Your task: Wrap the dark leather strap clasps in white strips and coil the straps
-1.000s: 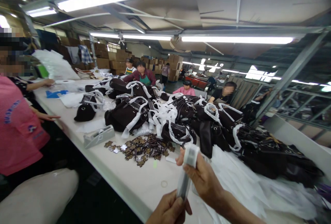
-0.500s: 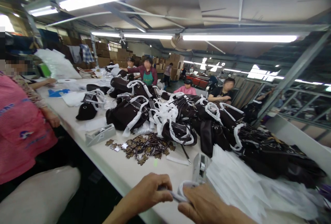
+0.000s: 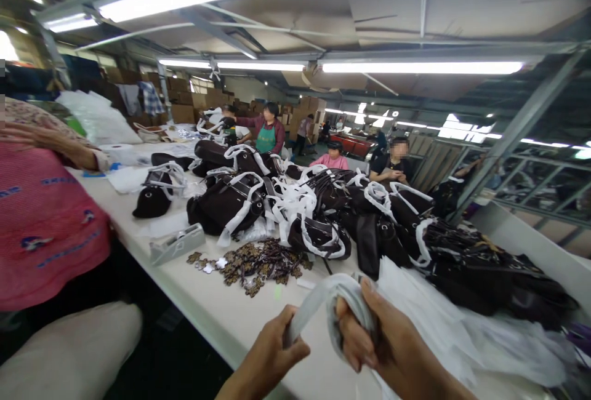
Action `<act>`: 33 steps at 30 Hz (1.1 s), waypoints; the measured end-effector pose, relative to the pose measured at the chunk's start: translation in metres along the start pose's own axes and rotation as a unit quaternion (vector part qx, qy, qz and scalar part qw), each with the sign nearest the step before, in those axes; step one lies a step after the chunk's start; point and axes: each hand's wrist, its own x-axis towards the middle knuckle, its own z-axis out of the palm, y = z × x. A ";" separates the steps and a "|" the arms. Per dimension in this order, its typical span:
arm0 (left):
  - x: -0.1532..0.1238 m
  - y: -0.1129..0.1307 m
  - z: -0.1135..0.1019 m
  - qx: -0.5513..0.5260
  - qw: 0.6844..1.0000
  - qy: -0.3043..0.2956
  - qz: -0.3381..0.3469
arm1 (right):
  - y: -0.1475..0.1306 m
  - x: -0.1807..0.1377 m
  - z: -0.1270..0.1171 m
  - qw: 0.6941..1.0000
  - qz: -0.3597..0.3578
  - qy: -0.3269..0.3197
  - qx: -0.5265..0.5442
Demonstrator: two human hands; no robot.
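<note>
A roll of whitish strip (image 3: 333,311) hangs over the near edge of the table. My right hand (image 3: 385,332) grips it, with fingers through the coil's middle and the thumb on its outer side. The strip's loose end runs left in an arch to my left hand (image 3: 274,351), which pinches it between thumb and fingers. Beyond my hands lies a heap of flower-shaped bronze-coloured metal pieces on dark cords (image 3: 258,264). A stack of thin white sheets (image 3: 425,308) spreads to the right of my right hand.
Dark bags with white-wrapped handles (image 3: 226,203) pile across the table (image 3: 203,292). A grey tape dispenser (image 3: 178,245) stands near the left edge. A co-worker in a pink apron (image 3: 50,234) is at the left, above a pale rounded bundle (image 3: 74,351). Several people work farther back.
Both hands have risen, and the roll has turned so its coil shows. The strip between them now arches upward. The pink-aproned co-worker has moved closer, with an arm raised.
</note>
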 end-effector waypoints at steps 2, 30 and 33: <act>0.001 0.001 0.013 -0.032 0.999 0.014 0.008 | -0.014 0.001 0.006 0.999 -0.046 -0.015 0.007; 0.019 0.010 -0.001 -0.193 0.951 -0.173 -0.168 | 0.025 0.045 -0.050 0.455 -0.227 -0.137 -0.850; 0.016 0.006 -0.005 -0.291 0.908 -0.222 -0.202 | 0.030 0.045 -0.048 0.453 -0.242 -0.135 -0.847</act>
